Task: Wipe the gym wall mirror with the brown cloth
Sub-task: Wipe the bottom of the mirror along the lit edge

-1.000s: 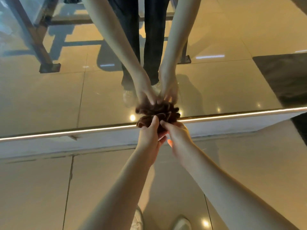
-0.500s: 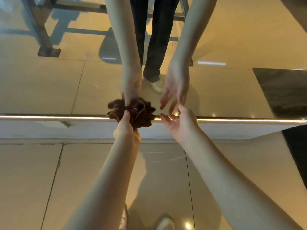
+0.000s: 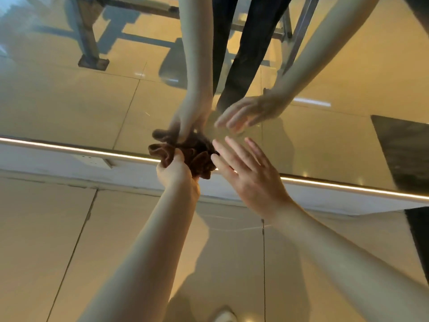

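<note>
The wall mirror (image 3: 69, 105) fills the upper half of the head view, its lower edge marked by a lit metal strip (image 3: 336, 185). A bunched brown cloth (image 3: 199, 156) is pressed against the glass just above that strip. My left hand (image 3: 177, 174) grips the cloth from below. My right hand (image 3: 250, 175) hovers just right of the cloth with fingers straight and spread, holding nothing. Both arms and the cloth are mirrored in the glass.
A white skirting ledge (image 3: 46, 163) runs under the mirror above the beige tiled floor (image 3: 46, 240). The glass reflects a metal equipment frame (image 3: 90, 43) and dark trousers. A dark mat (image 3: 417, 233) lies at the right edge. My white shoe (image 3: 224, 316) shows below.
My right hand has let go of the cloth and opened, drifting right. My left hand alone keeps the cloth against the lower part of the mirror.
</note>
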Motion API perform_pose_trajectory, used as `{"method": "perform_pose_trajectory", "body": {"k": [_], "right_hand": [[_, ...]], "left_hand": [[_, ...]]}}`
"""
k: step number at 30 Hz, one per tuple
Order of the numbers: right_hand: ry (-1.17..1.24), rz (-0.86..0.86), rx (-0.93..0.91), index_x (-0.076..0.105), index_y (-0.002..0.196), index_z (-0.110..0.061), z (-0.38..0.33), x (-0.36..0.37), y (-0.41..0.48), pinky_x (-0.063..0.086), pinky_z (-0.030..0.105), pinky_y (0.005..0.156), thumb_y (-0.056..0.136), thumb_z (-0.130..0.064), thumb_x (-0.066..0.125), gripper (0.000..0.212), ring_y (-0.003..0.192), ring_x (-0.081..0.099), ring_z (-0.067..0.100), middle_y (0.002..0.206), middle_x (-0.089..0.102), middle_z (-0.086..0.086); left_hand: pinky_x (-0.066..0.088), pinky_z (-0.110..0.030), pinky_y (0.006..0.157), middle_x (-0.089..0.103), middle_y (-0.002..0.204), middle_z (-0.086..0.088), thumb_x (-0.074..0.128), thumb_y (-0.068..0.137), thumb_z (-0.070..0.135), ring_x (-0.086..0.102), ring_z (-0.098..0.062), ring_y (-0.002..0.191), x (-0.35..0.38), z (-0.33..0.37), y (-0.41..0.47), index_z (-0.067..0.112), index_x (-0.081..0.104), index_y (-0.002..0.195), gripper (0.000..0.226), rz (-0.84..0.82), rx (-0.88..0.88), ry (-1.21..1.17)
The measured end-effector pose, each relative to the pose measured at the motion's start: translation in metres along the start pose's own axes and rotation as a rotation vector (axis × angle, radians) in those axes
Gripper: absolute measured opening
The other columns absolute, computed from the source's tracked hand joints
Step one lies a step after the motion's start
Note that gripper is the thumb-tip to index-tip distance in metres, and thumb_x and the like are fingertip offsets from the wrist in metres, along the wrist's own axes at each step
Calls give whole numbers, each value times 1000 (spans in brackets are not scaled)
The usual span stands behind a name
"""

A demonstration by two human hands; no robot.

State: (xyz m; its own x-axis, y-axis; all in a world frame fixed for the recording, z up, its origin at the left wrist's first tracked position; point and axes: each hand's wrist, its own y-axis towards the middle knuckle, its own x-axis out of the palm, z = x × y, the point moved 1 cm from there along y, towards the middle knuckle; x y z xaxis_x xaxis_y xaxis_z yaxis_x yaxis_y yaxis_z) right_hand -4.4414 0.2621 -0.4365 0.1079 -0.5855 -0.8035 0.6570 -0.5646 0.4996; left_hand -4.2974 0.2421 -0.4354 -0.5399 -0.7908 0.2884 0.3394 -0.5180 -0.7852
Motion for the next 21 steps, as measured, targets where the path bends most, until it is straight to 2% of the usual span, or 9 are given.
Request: {"method": "perform_pose_trajectory", "body": {"k": [3,6,9,11,13,15,18,19,21], "right_hand": [[-235,-119,-155,52,141,-10,19,6,-4,25,43,115,107,-6,19,47,139,32,22,152,45,6],[-290,-90,-195,48,144,-11,23,1,-1,22,45,117,106,-7,25,44,141,30,22,156,36,4],[-277,-4,-203,46,144,-12,22,-4,18,21,47,118,107,-4,29,42,140,32,23,157,34,3],[-317,-25,-224,38,148,-8,27,-4,28,12,50,120,104,1,31,46,143,25,25,159,25,6],[-365,-31,-249,37,149,-7,32,-3,31,10,50,119,104,2,28,47,144,24,25,158,24,6],[-356,-23,-252,44,146,-9,32,-4,31,12,50,118,105,1,26,45,143,27,24,159,31,5],[-296,-5,-235,51,141,-10,28,-5,34,11,51,119,105,-2,30,42,142,30,25,156,37,5],[-281,-1,-230,51,141,-9,26,-5,35,11,50,119,106,-2,30,42,142,30,25,156,35,5],[-257,3,-235,49,141,-8,23,-5,38,12,48,119,106,-3,29,41,142,30,26,156,32,5]], "left_hand": [[58,-46,80,65,121,-14,53,103,17,67,-24,77,-4,0,3,10,50,135,33,-15,-11,-15],[58,-33,68,67,112,-10,56,102,16,66,-17,76,-7,-1,-1,10,52,128,27,-34,6,49],[52,-25,44,67,88,-6,55,103,19,67,-12,53,-5,3,7,10,53,115,15,72,-5,74],[50,-25,39,64,77,-3,54,103,25,65,-13,51,-4,7,11,10,56,122,24,125,-62,62],[48,-22,38,63,79,-2,52,104,26,64,-12,57,-2,5,6,9,55,127,29,107,-63,65],[46,-19,37,66,88,-4,51,104,22,65,-10,58,2,-4,-6,6,54,125,27,20,-34,90],[48,-21,45,69,107,-9,50,103,19,68,-16,82,10,-17,-11,7,58,125,26,-31,-42,140],[47,-21,42,69,106,-9,49,103,19,69,-17,80,11,-16,-9,7,58,124,25,5,-46,146],[41,-22,32,67,96,-8,46,105,20,65,-14,63,8,-7,2,7,57,121,23,70,-66,148]]}}
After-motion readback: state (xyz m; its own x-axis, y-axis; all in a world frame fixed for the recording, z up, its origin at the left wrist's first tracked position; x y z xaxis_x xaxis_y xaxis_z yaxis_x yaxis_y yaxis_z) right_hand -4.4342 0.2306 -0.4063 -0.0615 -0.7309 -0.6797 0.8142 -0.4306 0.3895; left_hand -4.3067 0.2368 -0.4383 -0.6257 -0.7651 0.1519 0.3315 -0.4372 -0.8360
